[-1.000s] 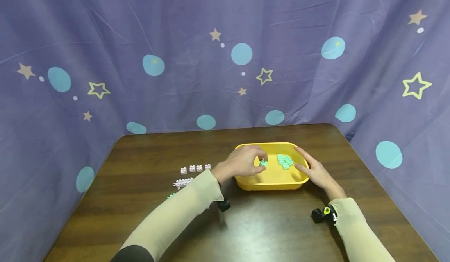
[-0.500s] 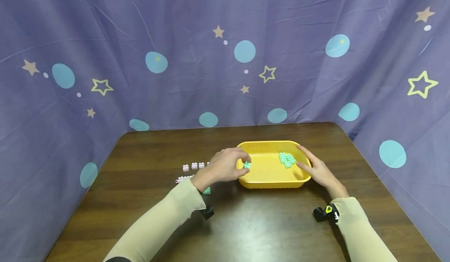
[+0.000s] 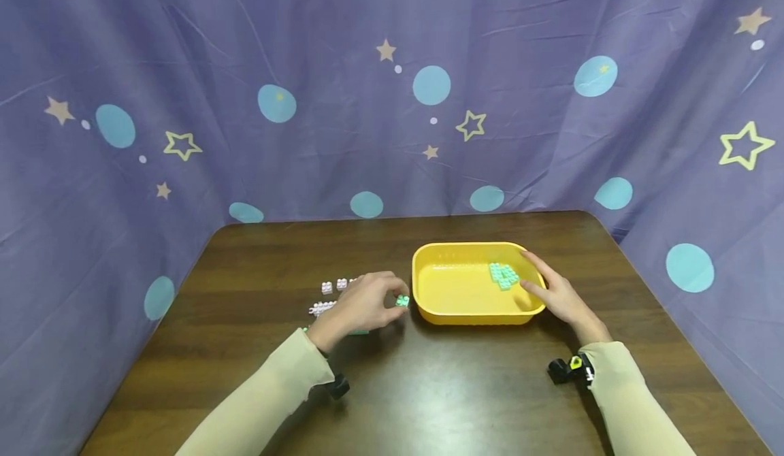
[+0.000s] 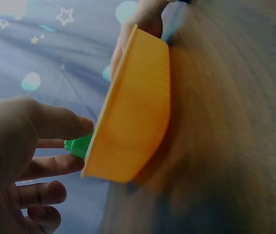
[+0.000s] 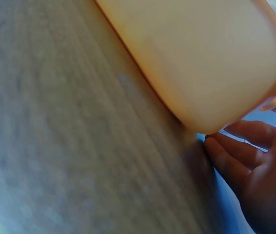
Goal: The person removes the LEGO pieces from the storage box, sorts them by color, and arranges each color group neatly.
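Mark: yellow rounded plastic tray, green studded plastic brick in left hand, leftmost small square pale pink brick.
Yellow rounded plastic tray (image 3: pixel 456 295): head view, bare inner floor.
Green studded plastic brick (image 4: pixel 81 145): left wrist view, exposed side.
Leftmost small square pale pink brick (image 3: pixel 327 286): head view, studded top.

smooth plastic tub (image 3: pixel 478 319), glossy wood table (image 3: pixel 453 388), cloth backdrop (image 3: pixel 343 116)

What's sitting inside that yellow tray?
A small cluster of mint-green building bricks lies in the yellow tray, toward its right end. The right hand covers part of that end, so anything directly beneath it can't be seen.
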Demonstrator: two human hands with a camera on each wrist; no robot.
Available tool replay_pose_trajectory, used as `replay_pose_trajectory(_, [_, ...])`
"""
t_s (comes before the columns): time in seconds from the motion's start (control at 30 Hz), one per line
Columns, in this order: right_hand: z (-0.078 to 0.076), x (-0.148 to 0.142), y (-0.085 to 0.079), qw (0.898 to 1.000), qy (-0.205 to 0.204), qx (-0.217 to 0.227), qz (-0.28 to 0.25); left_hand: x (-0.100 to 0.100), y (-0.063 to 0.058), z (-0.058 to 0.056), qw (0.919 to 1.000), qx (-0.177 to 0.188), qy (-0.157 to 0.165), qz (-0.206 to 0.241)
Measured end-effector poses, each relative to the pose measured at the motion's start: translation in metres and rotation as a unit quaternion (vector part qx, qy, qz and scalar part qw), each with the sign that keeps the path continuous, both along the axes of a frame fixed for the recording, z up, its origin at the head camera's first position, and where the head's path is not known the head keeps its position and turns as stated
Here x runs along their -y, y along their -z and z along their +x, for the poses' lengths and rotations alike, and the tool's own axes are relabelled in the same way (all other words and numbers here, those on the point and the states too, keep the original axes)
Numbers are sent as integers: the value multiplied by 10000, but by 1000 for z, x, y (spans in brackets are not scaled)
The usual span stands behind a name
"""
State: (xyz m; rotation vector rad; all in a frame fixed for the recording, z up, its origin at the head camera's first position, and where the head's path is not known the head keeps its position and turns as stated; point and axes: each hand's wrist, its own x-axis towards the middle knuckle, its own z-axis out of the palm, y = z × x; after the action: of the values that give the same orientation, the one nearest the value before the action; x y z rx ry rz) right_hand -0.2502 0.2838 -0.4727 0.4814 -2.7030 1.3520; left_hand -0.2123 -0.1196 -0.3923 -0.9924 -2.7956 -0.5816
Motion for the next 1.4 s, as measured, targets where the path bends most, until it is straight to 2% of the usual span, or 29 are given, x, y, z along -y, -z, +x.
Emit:
replay_pose_trajectory(0.17, [0, 0, -2, 10000, 30, 8, 66, 11, 13, 2, 9997, -166, -145, -129])
replay_pose_trajectory(0.4, [2, 1, -2, 9999, 45, 64, 68, 19, 29, 10, 9969, 172, -552, -527])
replay_pose_trajectory(0.6, [1, 0, 1, 9999, 46, 35, 112, 20, 39, 10, 9931, 157, -656, -961])
replay_pose_trajectory(0.77, [0, 0, 1, 10000, 6, 76, -16, 19, 41, 10, 9920, 118, -670, -1063])
replay_pose_trajectory(1.03, [-2, -2, -1, 10000, -16, 95, 6, 18, 41, 11, 9879, 149, -885, -1264])
replay_pose_trajectory(1.4, [0, -1, 1, 10000, -5, 50, -13, 16, 42, 12, 9860, 176, -844, -1426])
